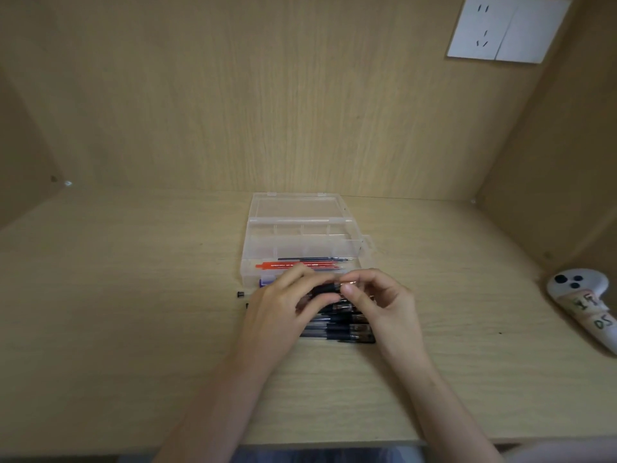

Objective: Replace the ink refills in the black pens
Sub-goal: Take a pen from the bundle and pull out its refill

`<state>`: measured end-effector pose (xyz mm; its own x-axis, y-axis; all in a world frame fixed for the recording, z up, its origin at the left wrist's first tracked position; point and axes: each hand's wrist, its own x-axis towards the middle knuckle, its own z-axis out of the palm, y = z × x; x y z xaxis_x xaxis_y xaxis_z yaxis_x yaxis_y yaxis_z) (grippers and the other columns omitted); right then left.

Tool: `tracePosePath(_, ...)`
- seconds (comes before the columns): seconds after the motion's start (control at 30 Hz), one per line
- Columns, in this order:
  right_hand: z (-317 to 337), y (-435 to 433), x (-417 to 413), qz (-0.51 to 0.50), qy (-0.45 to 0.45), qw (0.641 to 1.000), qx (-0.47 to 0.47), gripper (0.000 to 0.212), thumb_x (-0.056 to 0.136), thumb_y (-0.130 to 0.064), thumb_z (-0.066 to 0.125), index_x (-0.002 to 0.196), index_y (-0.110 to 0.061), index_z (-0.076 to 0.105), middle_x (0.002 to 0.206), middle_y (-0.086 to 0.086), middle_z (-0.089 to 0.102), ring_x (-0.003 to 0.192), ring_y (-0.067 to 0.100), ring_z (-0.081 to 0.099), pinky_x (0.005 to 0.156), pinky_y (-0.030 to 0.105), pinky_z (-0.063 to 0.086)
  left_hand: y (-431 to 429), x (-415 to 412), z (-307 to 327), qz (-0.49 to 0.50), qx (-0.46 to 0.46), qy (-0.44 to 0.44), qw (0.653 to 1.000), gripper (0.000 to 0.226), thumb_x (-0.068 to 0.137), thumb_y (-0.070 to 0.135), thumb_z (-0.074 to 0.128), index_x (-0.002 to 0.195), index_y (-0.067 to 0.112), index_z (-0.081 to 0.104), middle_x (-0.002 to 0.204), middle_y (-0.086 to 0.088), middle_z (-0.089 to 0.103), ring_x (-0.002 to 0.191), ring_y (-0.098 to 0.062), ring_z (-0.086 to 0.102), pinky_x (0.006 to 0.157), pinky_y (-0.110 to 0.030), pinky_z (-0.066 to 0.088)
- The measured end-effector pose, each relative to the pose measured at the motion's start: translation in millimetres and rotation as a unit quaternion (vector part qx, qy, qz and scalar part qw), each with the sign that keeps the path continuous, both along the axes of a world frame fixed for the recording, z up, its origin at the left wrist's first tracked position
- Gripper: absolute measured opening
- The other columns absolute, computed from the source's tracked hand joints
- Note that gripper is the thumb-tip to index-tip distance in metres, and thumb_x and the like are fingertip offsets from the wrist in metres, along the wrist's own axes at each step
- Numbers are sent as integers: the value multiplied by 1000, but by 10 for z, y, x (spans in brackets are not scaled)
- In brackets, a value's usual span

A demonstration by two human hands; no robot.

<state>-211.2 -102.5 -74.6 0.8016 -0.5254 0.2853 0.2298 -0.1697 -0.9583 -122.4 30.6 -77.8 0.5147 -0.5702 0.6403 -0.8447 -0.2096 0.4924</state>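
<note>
My left hand point(282, 304) grips a black pen point(325, 289) by its rubber grip section, held level above the desk. My right hand point(380, 297) pinches the pen's right end between thumb and fingers. Beneath both hands lie several black pens point(347, 329) side by side on the desk. Behind them stands an open clear plastic box point(300, 242) holding red and dark refills point(300, 264) in its front compartment. A small black pen part point(240, 294) lies on the desk left of my left hand.
A white handheld controller point(582, 295) lies at the desk's right edge. The wooden desk point(133, 312) is enclosed by a back panel and side walls, with a white wall socket point(507, 28) at the upper right.
</note>
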Motion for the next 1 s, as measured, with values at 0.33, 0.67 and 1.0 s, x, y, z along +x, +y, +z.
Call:
tracePosePath(0.33, 26, 13, -36, 19, -18, 999, 37, 9, 77, -13, 68, 83, -18, 70, 75, 2, 59, 74, 14, 52, 73, 22, 43, 37, -1, 14, 11, -7, -2, 1000, 24, 85, 46, 57, 103, 30, 59, 94, 19, 55, 75, 2, 56, 62, -18, 46)
tracePosePath(0.67, 24, 7, -35, 48, -14, 997, 60, 22, 74, -18, 75, 95, -17, 67, 79, -7, 66, 77, 6, 58, 74, 16, 47, 41, 4, -12, 20, -25, -19, 999, 19, 83, 42, 59, 91, 24, 61, 90, 15, 57, 77, 0, 56, 60, -23, 46)
tracePosePath(1.0, 2, -9, -35, 44, -20, 998, 42, 18, 80, 0, 66, 82, -18, 68, 81, 5, 61, 76, 11, 55, 71, 15, 45, 45, 3, -7, 14, -5, -14, 1000, 24, 86, 45, 55, 104, 31, 62, 89, 19, 61, 78, 0, 58, 65, -22, 47)
